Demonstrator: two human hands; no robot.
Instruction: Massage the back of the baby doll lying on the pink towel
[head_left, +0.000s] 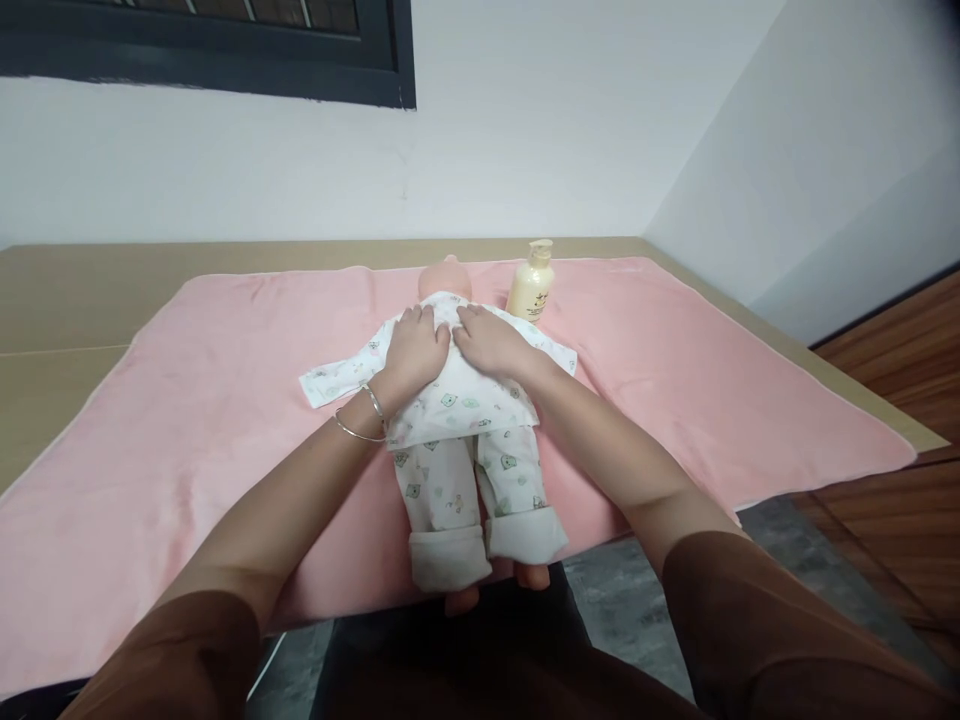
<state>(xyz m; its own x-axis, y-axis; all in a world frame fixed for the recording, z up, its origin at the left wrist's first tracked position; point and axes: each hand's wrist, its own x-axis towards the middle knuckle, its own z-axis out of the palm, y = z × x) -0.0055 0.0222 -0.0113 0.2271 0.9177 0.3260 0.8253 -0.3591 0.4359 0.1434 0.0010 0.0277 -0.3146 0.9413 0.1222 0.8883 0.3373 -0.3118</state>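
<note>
A baby doll (445, 280) lies stretched out on a pink blanket (255, 380), its head away from me and its feet at the near edge. It wears a white printed top (469, 403) and matching trousers (442, 487) with turned-up cuffs. My left hand (415, 347) rests on the left of the doll's upper body, with a silver bangle at the wrist. Flat on the right of the upper body lies my right hand (491, 340). The fingers of both hands are spread on the cloth, and neither hand grips anything.
A cream pump bottle (531, 282) stands on the blanket, right of the doll's head. The blanket covers much of a wooden table (67, 290) against a white wall. Wooden furniture (900, 500) is at the right. A dark-framed window (386, 50) is at upper left.
</note>
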